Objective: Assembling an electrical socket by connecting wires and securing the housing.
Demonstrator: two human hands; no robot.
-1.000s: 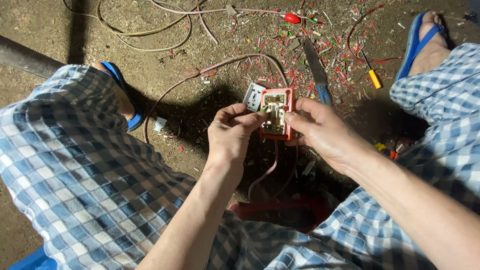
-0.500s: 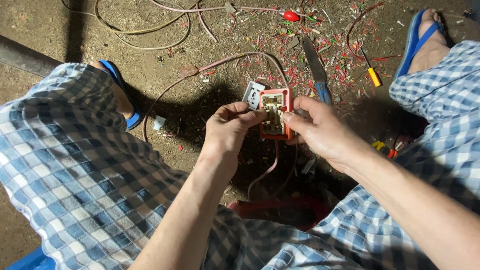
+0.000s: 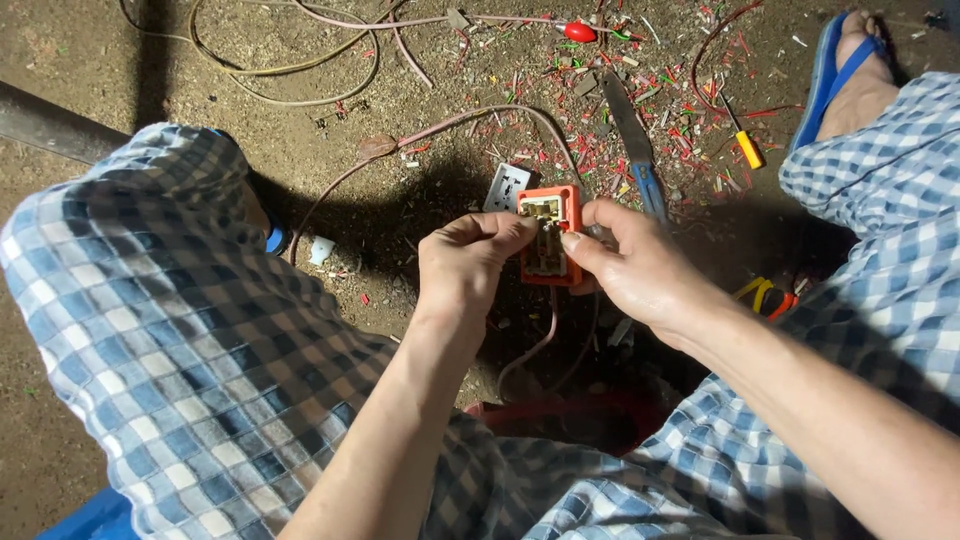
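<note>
I hold an orange plastic socket box with pale terminals showing inside, above the dirt floor. My left hand pinches its left edge with thumb and fingers. My right hand grips its right side, thumb pressed on the terminals. A pinkish cable hangs from the bottom of the box. A white socket faceplate lies on the ground just behind the box.
A knife with a blue handle, a yellow-handled screwdriver, a red-handled tester and several wire offcuts lie on the floor behind. Loose cables curl at top left. Pliers with yellow and red grips rest near my right knee.
Both hands have stayed on the orange box. My right thumb has shifted further onto the terminals and the box has tilted slightly.
</note>
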